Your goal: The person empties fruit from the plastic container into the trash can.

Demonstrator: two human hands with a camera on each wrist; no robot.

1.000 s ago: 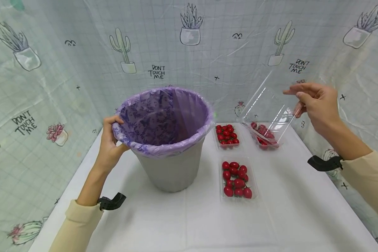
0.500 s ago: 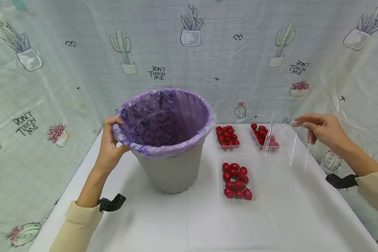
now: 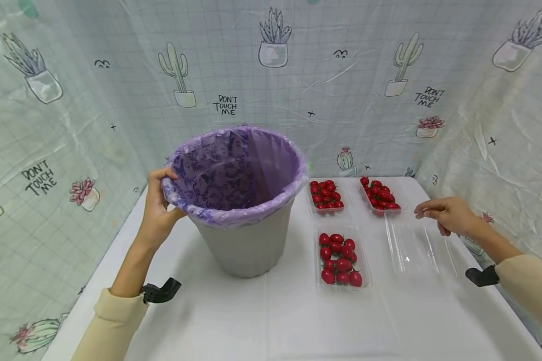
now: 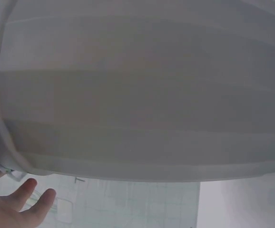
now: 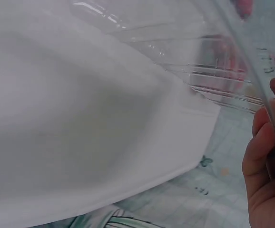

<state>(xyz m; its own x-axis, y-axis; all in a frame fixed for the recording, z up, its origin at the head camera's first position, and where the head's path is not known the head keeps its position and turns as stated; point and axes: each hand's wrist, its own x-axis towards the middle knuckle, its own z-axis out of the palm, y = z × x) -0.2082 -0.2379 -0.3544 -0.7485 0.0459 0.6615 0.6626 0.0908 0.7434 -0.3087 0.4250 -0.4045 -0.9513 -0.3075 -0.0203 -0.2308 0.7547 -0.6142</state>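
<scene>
My left hand (image 3: 158,213) grips the left rim of a grey trash bin (image 3: 248,250), thumb outside and fingers over the purple patterned liner (image 3: 230,216). In the left wrist view the bin's ribbed side (image 4: 142,104) fills most of the picture, with some fingers (image 4: 41,204) at lower left. On the right, my right hand (image 3: 451,216) pinches the edge of a clear plastic container (image 3: 413,253), which is tilted low over the table's right side. The right wrist view has that hand (image 5: 266,175) holding the container's edge, its ridged wall (image 5: 218,90) stretching leftward.
Cherry tomatoes fill three clear trays: one group (image 3: 343,263) in front, another (image 3: 325,198) behind it, a third (image 3: 381,195) at back right, just beyond the held container. The white table (image 3: 253,321) meets a cactus-print curtain (image 3: 271,90) at the back and sides.
My right hand has come down with the clear container from above the back-right tomatoes, bringing it lower and nearer over the table. The left hand and the bin stay in place.
</scene>
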